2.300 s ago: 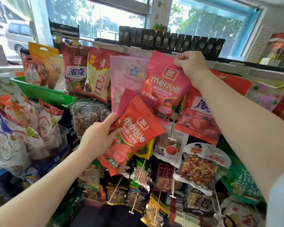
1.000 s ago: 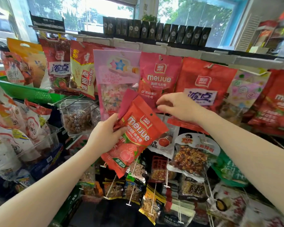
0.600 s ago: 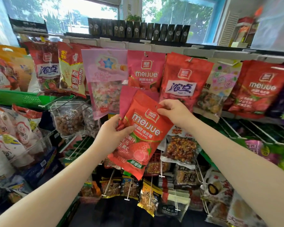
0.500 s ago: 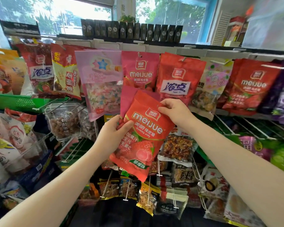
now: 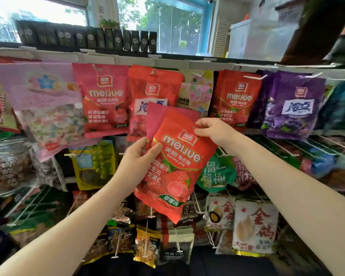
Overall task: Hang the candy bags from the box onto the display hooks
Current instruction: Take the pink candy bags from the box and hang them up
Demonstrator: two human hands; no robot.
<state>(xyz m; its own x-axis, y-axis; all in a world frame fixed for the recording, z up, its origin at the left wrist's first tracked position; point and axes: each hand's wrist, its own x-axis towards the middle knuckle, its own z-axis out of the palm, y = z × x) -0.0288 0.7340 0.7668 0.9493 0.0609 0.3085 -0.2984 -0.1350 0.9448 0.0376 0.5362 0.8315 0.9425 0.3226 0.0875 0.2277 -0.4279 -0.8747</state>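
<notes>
While the left hand [image 5: 136,162] clasps the crinkly orange-red foil gummy bag [image 5: 175,166] and the pink bag [image 5: 154,118] behind it, the right hand [image 5: 213,130] pinches that light, limp, slippery pouch best at its stiffer top seam.

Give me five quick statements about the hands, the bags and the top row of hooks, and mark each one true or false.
1. Both hands hold the red meijue bag. True: the left hand grips its left edge, the right hand pinches its top right corner.
2. The held bag already hangs on a hook. False: it is tilted in the hands, below the top row.
3. A pink bag sits behind the held red one. True.
4. The purple bag hangs at the left end of the top row. False: it hangs to the right of the hands.
5. A pink meijue bag hangs in the top row, left of the hands. True.
</notes>
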